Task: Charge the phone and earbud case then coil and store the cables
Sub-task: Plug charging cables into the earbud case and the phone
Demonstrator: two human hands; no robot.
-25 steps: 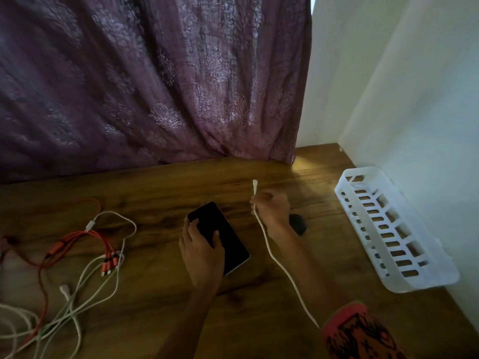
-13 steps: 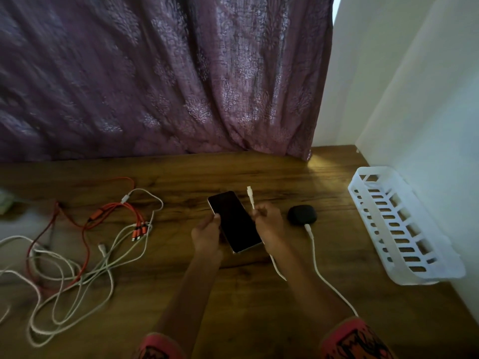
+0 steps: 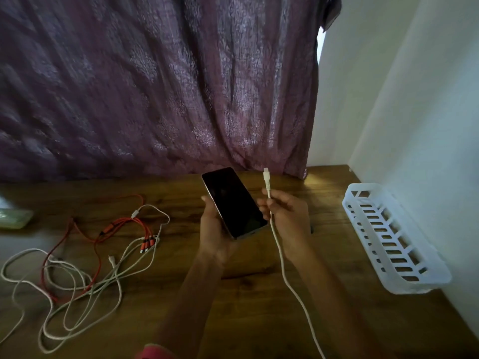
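- At the far left edge of the table [image 3: 176,193] a pale green object [image 3: 13,218] is partly cut off by the frame; what it is cannot be told.
- A loose tangle of white cables [image 3: 64,294] is spread over the left part of the table, reaching to the frame's left edge and towards the near edge.
- An orange multi-head cable [image 3: 116,226] is laid through and over that tangle, its plugs bunched near the middle.
- A strip of bare wood is left between the tangle and the left forearm.
- The phone [image 3: 233,203] is held clear of the table in the left hand [image 3: 216,229], screen dark and upward, top end tilted away; the fingers [image 3: 210,206] are wrapped round its lower half.
- Just right of the phone, a white charging cable [image 3: 282,268] is pinched in the right hand [image 3: 290,216], fingers [image 3: 267,211] clenched on it, with the plug [image 3: 267,176] pointing up and apart from the phone.
- The rest of that cable is trailed down to the near edge of the frame.
- Bare wood is seen between the right forearm and the basket.
- A white slotted basket [image 3: 394,242] is set lengthwise against the wall [image 3: 427,125]; only wood is seen through its slots.
- The back edge is closed off by a purple curtain [image 3: 155,86], the right edge by the wall.
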